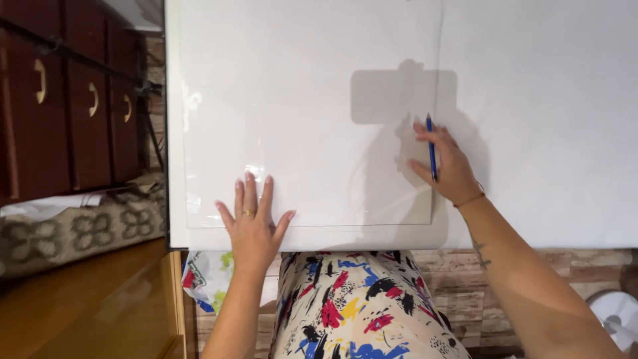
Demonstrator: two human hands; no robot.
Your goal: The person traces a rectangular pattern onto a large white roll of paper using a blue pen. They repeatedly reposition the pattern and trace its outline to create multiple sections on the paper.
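Observation:
A large white sheet point(531, 100) covers the table top. A glossy transparent sheet point(299, 100) lies on it, its right edge running down near my right hand. My left hand point(252, 219) lies flat with fingers spread on the lower edge of the glossy sheet; it wears a ring. My right hand point(445, 163) holds a blue pen point(431, 149), tip pointing away from me, and rests at the right edge of the glossy sheet. A red string bracelet circles that wrist.
Dark brown drawers with curved handles point(66, 100) stand at the left, with a patterned cushion point(80, 229) below and a wooden surface point(86, 306) nearer. My patterned clothing point(359, 306) shows under the table edge. A white fan-like object point(618, 319) sits at bottom right.

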